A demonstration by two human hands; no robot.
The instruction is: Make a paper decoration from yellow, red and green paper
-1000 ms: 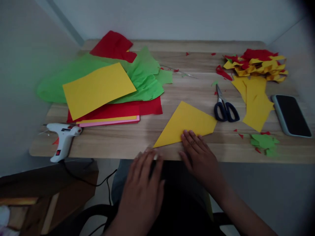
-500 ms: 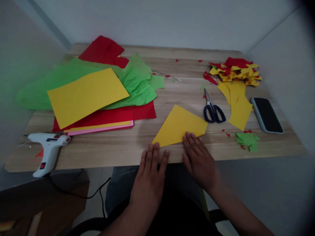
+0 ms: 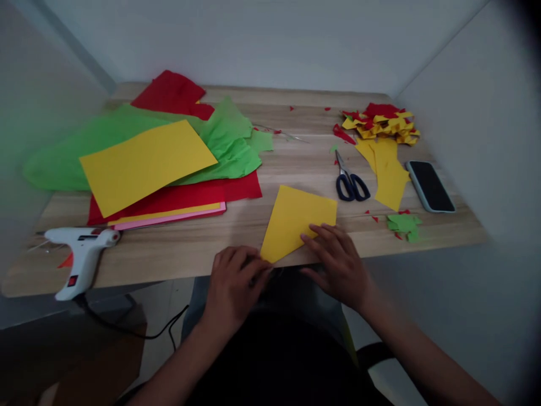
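Note:
A folded yellow sheet of paper lies at the table's front edge, its narrow corner pointing toward me. My left hand pinches that near corner between thumb and fingers. On the sheet's right part rests my right hand, fingers spread and lying on the paper, thumb apart. Just beyond the right hand is a pair of scissors with dark blue handles, blades pointing away and slightly parted.
On the left, a yellow sheet tops green paper and red paper. A white glue gun sits front left, its cord hanging down. At right are yellow cut-outs, red-yellow scraps, green scraps and a phone.
My left hand has gone from lying flat by the corner to pinching it. The folded sheet has turned slightly, and my right hand's fingers have spread. The whole view has shifted a little.

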